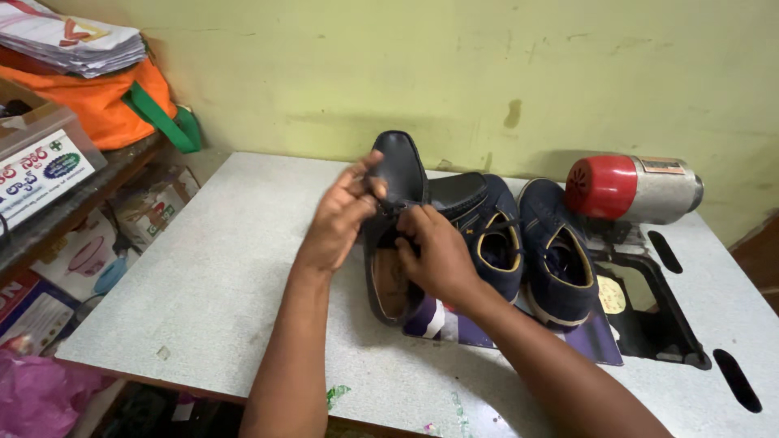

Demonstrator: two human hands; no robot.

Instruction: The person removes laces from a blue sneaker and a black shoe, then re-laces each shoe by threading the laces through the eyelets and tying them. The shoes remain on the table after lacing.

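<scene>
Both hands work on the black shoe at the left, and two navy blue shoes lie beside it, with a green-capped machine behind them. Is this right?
Not quite: in the head view the machine has a red cap, not green. Otherwise yes: left hand and right hand work on the black shoe, navy shoes beside it.

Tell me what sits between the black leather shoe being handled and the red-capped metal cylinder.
Head view: two navy lace-up shoes stand side by side between them.

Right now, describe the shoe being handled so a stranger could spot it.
On the speckled grey table, three dark shoes sit together. It is the leftmost black leather shoe, gripped by the left hand and right hand, unlike the two navy lace-up shoes alongside.
</scene>
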